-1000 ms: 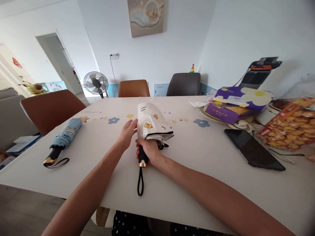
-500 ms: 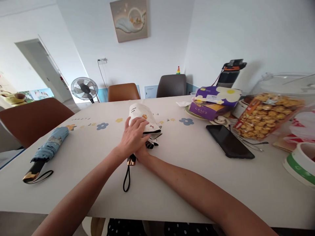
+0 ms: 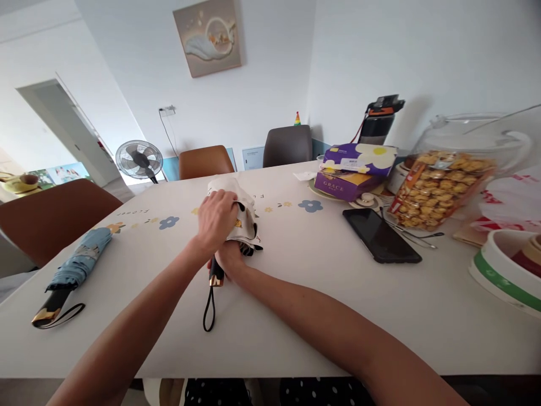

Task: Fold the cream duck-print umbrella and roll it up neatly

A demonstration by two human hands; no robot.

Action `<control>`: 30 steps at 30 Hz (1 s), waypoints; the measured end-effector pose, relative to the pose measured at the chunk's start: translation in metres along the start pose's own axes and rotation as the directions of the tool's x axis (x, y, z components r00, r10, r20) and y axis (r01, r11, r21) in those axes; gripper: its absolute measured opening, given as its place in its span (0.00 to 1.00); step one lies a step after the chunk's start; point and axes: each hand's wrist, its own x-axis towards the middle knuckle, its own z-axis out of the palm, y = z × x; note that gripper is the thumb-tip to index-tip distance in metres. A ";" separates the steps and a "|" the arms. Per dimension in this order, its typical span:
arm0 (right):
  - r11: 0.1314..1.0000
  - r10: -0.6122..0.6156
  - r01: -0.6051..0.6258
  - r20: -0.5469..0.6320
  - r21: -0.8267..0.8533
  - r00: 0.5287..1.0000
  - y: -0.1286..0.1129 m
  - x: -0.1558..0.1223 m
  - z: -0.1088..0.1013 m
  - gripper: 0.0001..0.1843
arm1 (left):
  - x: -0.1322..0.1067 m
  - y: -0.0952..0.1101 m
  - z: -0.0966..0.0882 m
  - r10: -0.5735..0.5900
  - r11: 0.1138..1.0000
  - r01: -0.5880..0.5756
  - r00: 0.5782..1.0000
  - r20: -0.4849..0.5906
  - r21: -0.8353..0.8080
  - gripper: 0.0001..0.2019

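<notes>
A folded white umbrella point(image 3: 245, 223) with small printed figures lies on the table in front of me, its black handle with a gold end and wrist loop toward me. Across the top of its cloth, my left hand point(image 3: 216, 217) is closed, fingers curled over the fabric. My right hand point(image 3: 228, 256) sits lower, wrapped round the umbrella near the top of the handle; the cloth and my left hand hide most of its fingers. To the left, a furled blue umbrella point(image 3: 80, 259) lies apart from both hands.
Right of my hands lies a black phone point(image 3: 380, 235) by a cable. Behind it are purple tissue packs point(image 3: 355, 169), a dark bottle point(image 3: 380, 121), a snack bag point(image 3: 439, 192) and a clear jug point(image 3: 473, 132). A white-green tape roll point(image 3: 502, 276) stands near the right edge. Chairs line the far side.
My left hand has gone from lying flat on the white cloth to curling over it. The cloth is now bunched and folded to the right. The view has shifted slightly.
</notes>
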 end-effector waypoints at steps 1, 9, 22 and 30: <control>1.000 0.019 -0.019 0.006 -0.005 1.000 -0.001 0.001 0.001 0.13 | -0.001 -0.007 -0.003 -0.095 0.994 0.092 0.995 -0.037 -0.060 0.07; 0.999 0.039 -0.039 -0.003 0.038 0.999 -0.006 0.002 0.000 0.09 | -0.038 -0.071 -0.010 -0.792 0.503 0.519 0.597 -0.128 -0.691 0.04; 0.990 0.029 -0.049 0.150 0.135 0.988 -0.013 -0.009 -0.008 0.16 | -0.066 -0.106 0.019 -0.853 -0.246 0.510 0.289 0.433 -0.825 0.03; 0.978 0.025 -0.050 0.120 0.203 0.992 -0.007 0.001 -0.012 0.13 | -0.070 -0.107 0.019 -0.855 -0.210 0.561 0.292 0.429 -0.800 0.03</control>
